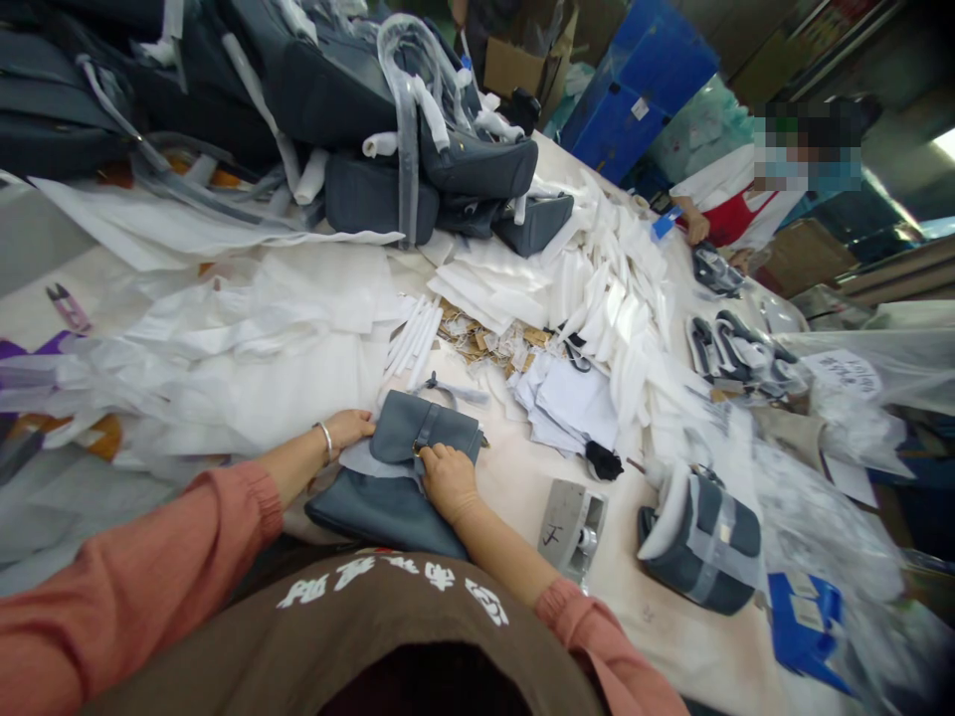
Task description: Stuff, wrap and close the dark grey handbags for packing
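A dark grey bag (395, 502) lies at the table's near edge, its flap (399, 423) raised and folded away from me, with white sheet material showing under it. My right hand (448, 482) is closed on the flap's strap, by a small buckle. At the flap's left side, my left hand (348, 430) has its fingers pressed together at the edge; what they pinch is too small to make out. A thin strap in clear wrapping (459, 392) extends beyond the flap.
Dark bags (477, 164) with wrapped handles are piled at the back left. White sheets (298, 348) cover the left, paper tags (484, 338) the centre. A metal block (571, 527) and another wrapped bag (708, 542) stand right. A person (738, 199) works beyond.
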Demonstrator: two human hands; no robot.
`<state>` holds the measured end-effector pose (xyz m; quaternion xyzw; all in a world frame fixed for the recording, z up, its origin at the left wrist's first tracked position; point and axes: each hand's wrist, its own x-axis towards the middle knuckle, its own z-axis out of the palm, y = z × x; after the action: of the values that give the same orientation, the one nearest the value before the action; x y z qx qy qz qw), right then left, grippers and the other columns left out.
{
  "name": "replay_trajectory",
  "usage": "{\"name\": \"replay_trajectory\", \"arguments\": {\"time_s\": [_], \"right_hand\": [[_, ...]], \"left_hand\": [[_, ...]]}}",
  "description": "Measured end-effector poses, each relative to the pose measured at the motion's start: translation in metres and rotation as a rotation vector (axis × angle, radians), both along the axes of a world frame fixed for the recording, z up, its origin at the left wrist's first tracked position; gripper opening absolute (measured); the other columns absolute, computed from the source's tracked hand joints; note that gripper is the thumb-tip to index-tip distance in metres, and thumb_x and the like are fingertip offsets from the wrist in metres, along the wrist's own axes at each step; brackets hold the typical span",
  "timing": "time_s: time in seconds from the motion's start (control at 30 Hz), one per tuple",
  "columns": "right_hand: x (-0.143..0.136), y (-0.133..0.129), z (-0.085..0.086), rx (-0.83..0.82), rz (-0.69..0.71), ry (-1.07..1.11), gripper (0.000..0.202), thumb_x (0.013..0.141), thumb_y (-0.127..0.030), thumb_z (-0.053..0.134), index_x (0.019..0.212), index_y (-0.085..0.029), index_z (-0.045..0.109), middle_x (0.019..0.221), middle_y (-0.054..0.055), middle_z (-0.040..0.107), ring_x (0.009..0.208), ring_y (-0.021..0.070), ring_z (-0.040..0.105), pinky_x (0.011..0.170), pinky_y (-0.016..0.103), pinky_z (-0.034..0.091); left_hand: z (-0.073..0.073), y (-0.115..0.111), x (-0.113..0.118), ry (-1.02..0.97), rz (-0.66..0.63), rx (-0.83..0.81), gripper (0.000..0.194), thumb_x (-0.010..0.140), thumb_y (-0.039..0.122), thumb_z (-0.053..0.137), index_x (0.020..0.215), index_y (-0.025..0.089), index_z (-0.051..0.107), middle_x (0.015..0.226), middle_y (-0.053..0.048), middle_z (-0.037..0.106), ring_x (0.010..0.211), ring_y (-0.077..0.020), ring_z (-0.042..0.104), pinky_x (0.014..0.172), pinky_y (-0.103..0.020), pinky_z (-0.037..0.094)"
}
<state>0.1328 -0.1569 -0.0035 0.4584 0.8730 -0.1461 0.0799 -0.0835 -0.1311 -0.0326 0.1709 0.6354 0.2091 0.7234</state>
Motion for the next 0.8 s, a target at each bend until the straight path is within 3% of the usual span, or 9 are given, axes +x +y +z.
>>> {"name": "replay_trajectory", "arguments": {"time_s": [0.13, 0.4, 0.8], "right_hand": [[0.001, 0.008, -0.002, -0.068, -0.159, 0.08, 0.025, 0.092, -0.037, 0.04, 0.106, -0.027, 0.06, 0.091, 0.002, 0.062, 0.082, 0.0155, 0.059, 0.07, 0.026, 0.041], [0.005, 0.033, -0.002, -0.282, -0.19, 0.163, 0.031, 0.092, -0.042, 0.041, 0.093, -0.022, 0.064, 0.091, 0.002, 0.067, 0.084, 0.0148, 0.061, 0.07, 0.023, 0.042], [0.004, 0.03, 0.026, -0.05, 0.079, -0.153, 0.024, 0.093, -0.032, 0.039, 0.098, -0.023, 0.06, 0.088, 0.004, 0.063, 0.079, 0.0166, 0.06, 0.065, 0.026, 0.041]], "left_hand": [[-0.001, 0.0, -0.001, 0.021, 0.001, 0.017, 0.026, 0.046, 0.025, 0.075, 0.067, 0.018, 0.062, 0.053, -0.002, 0.067, 0.056, -0.0229, 0.066, 0.05, -0.027, 0.052], [-0.007, -0.001, -0.007, 0.099, -0.031, 0.079, 0.02, 0.053, 0.032, 0.072, 0.066, 0.018, 0.065, 0.06, -0.004, 0.069, 0.059, -0.0213, 0.065, 0.049, -0.024, 0.047], [-0.015, 0.004, -0.014, 0.258, -0.156, 0.115, 0.016, 0.05, 0.026, 0.074, 0.053, 0.018, 0.061, 0.046, 0.001, 0.059, 0.051, -0.0187, 0.059, 0.046, -0.021, 0.037]]}}
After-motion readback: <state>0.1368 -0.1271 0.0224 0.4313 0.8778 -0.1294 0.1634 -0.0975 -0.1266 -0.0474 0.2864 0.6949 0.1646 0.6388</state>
